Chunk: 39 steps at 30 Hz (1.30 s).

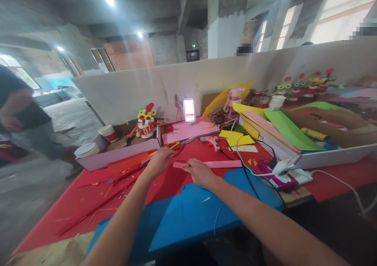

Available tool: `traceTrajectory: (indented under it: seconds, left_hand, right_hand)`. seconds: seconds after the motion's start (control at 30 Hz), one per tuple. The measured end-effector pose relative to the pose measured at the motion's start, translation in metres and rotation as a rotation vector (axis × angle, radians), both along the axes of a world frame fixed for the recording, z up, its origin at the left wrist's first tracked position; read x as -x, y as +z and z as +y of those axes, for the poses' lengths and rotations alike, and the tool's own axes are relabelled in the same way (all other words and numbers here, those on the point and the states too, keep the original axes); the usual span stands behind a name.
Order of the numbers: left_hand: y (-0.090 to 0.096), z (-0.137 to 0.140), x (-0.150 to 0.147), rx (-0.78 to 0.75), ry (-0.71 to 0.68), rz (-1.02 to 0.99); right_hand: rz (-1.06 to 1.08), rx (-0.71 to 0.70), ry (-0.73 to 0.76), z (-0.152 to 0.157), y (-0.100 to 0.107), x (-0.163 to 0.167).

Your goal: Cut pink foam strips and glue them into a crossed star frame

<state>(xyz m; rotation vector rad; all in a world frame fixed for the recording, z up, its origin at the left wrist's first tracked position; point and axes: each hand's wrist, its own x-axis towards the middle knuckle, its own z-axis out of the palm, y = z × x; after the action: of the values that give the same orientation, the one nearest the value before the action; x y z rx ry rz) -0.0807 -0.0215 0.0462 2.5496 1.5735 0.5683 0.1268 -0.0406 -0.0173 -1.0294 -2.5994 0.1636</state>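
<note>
At the centre of the frame, the right hand [200, 172] grips a pink strip [225, 164] near its left end, over a red sheet [163, 184]; leftward, the left hand [160, 161] is beside scissors [189, 139], its hold impossible to tell.

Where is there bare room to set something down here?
Likely best: the blue sheet between left forearm and yellow scrap. Smaller: the red sheet between blue sheet and pink strip. Crowded: beyond the right hand, with glue gun, yellow paper and white cable.
</note>
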Motion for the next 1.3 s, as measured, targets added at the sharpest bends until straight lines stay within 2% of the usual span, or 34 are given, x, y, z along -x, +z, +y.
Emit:
traceTrajectory:
  seconds: [0.1, 0.23, 0.33, 0.8, 0.97, 1.07, 1.17, 1.23, 1.3]
  left_hand:
    - [-0.006, -0.024, -0.005, -0.047, -0.074, 0.196]
    - [-0.026, -0.051, -0.02, -0.014, -0.006, 0.49]
    - [-0.033, -0.058, -0.025, -0.004, 0.025, 0.576]
    - [-0.03, -0.06, -0.013, 0.019, 0.109, 0.568]
    - [-0.016, -0.065, 0.003, 0.05, 0.205, 0.598]
    - [-0.01, -0.063, 0.004, 0.021, 0.227, 0.55]
    - [-0.018, -0.059, -0.005, 0.027, 0.122, 0.446]
    - [-0.031, -0.056, -0.013, 0.084, -0.006, 0.39]
    - [-0.043, -0.055, -0.017, 0.102, -0.038, 0.33]
  right_hand:
    - [-0.018, 0.003, -0.017, -0.002, 0.002, 0.0]
    - [-0.031, -0.014, -0.032, -0.002, 0.002, 0.001]
    - [-0.017, -0.017, -0.033, -0.002, 0.003, 0.001]
    - [-0.032, -0.002, -0.025, -0.001, 0.005, 0.001]
    - [-0.036, -0.005, -0.022, 0.0, 0.004, 0.001]
    - [-0.022, -0.027, -0.026, 0.0, 0.002, 0.002]
    - [-0.01, -0.038, -0.024, 0.001, 0.0, 0.002]
    - [-0.01, -0.032, -0.014, 0.001, 0.0, 0.001]
    - [-0.014, -0.03, 0.005, 0.001, 0.002, 0.0]
